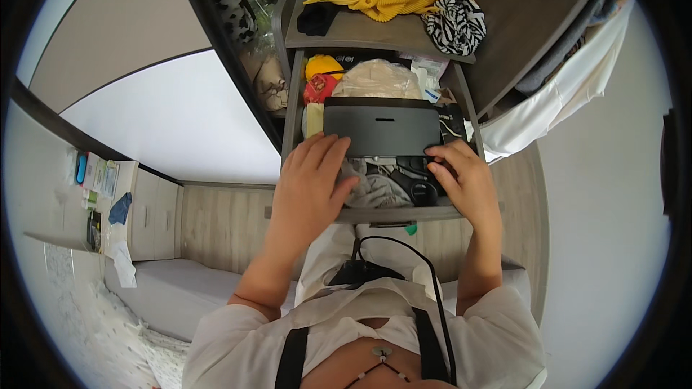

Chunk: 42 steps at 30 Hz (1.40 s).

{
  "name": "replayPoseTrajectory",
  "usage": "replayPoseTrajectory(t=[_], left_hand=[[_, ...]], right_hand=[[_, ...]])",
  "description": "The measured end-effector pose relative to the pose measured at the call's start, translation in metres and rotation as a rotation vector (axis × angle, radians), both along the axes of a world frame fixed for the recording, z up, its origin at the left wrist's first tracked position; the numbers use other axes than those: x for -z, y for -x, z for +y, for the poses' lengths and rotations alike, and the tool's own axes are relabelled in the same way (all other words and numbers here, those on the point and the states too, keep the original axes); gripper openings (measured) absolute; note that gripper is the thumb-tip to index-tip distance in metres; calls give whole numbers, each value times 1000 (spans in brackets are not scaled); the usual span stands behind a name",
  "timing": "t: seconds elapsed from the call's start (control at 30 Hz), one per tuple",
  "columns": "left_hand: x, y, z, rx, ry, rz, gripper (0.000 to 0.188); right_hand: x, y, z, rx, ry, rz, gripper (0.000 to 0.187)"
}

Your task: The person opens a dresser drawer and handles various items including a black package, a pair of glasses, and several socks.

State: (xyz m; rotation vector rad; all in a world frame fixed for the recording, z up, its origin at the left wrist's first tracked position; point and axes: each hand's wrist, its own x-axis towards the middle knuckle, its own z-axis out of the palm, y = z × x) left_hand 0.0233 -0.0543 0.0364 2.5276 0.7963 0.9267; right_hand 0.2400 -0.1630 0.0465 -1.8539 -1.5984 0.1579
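The dark grey box (382,137) lies in the middle of the open drawer (396,214), flat face up, its long edges roughly parallel to the drawer's front edge. Between it and that edge lie grey cloth (371,189) and black straps (420,189); toward the back edge sit a clear bag of beige fabric (378,81), a yellow item (324,67) and, at the back left corner, a red item (319,88). The drawer is well filled, so the box appears to be borne by the goods beneath it, though its underside is hidden. The hands are at its two front corners, a placement that likely serves to steady it evenly from both sides. The left hand (306,176) is palm down at the front left corner, fingers extended side by side, thumb spread apart; it is not closed around anything, and how firmly the fingers bear cannot be determined. The right hand (470,176) is at the front right corner, fingers curled, thumb and forefinger tips close to the box's edge; whether they pinch it cannot be told. Both elbows are bent outward, and the forearms reach forward over the drawer's front corners.
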Motion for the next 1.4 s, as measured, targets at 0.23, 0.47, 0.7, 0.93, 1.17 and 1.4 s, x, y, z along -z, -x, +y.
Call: replayPoseTrajectory(t=[0.23, 0.47, 0.7, 0.93, 1.17, 1.4], left_hand=[[8, 4, 12, -18, 132, -99, 40], [21, 2, 22, 33, 244, -109, 53], [20, 9, 20, 50, 244, -143, 48], [22, 11, 19, 123, 311, -441, 49], [22, 15, 17, 85, 318, -298, 27], [20, 14, 12, 173, 304, -384, 21]], right_hand=[[7, 1, 6, 147, -239, -21, 15], [26, -26, 7, -65, -242, 71, 42], [19, -26, 5, -126, 37, 160, 36], [33, -33, 10, -231, -243, 515, 63], [27, -26, 3, -159, -67, 346, 14], [25, -22, -1, -232, -238, 288, 20]])
